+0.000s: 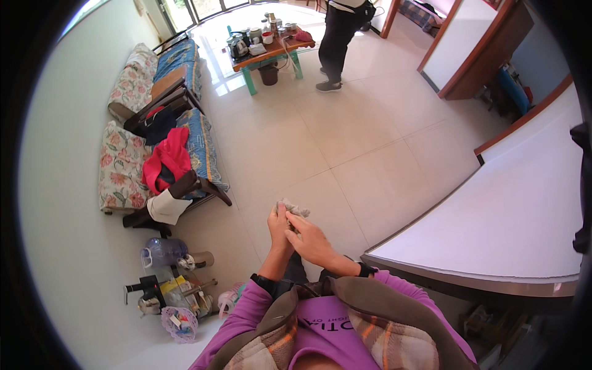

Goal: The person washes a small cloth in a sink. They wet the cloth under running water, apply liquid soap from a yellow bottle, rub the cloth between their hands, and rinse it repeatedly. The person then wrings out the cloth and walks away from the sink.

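Both my hands meet in front of my body, above the tiled floor. A crumpled greyish-beige cloth is bunched between them, its folds showing past the fingertips. My left hand holds the cloth from the left side with the thumb up. Over the cloth from the right lies my right hand, fingers stretched and close together, touching my left hand. The part of the cloth between the palms is hidden. Dark bands circle both wrists.
Left stands a wooden sofa with floral cushions and a red garment. Below it are a large plastic bottle and a lilac basket. A white-topped counter is at right. Ahead, a person stands beside a laden table.
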`<state>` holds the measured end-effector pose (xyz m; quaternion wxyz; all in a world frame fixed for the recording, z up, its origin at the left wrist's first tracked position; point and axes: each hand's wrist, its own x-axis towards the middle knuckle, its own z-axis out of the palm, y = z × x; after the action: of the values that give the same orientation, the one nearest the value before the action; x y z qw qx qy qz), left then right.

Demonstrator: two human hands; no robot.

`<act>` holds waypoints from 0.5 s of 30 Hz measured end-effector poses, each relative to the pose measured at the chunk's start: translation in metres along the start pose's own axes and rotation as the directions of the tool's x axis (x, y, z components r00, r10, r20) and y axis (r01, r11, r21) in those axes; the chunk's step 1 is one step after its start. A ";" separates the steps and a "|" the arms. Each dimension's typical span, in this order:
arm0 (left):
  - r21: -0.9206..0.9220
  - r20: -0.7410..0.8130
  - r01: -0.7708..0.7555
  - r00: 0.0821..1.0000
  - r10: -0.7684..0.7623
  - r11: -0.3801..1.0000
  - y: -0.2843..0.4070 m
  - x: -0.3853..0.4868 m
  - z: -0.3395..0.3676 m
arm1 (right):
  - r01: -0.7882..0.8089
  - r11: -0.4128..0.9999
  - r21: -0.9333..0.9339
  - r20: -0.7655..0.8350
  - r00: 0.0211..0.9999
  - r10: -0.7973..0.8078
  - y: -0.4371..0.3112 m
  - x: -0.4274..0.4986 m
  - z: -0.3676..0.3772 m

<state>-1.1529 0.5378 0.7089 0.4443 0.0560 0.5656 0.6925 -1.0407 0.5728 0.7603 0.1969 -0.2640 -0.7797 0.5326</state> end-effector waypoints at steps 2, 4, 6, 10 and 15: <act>0.040 0.097 0.048 0.994 -0.051 0.998 0.016 0.041 0.027 | -0.100 0.980 -0.172 -0.187 0.980 0.067 0.009 0.018 -0.044; -0.007 0.250 0.210 0.947 -0.202 0.978 0.023 0.072 0.056 | -0.190 0.974 -0.121 -0.382 0.915 0.131 0.024 0.035 -0.080; -0.053 0.422 0.494 0.799 -0.429 0.868 0.019 0.093 0.093 | -0.243 0.957 0.158 -0.549 0.784 0.290 0.043 0.050 -0.104; -0.170 0.533 0.740 0.624 -0.572 0.650 -0.023 0.116 0.191 | 0.004 0.401 0.916 -0.272 0.740 0.615 0.105 0.091 -0.153; 0.238 0.493 0.425 0.722 -0.485 0.874 -0.052 0.175 0.307 | 0.139 0.049 0.989 -0.126 0.627 0.769 0.194 0.148 -0.248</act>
<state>-1.0511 0.8802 0.6995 0.7373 0.1313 0.4504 0.4861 -0.9715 0.9014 0.6704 0.4367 -0.4225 -0.0153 0.7941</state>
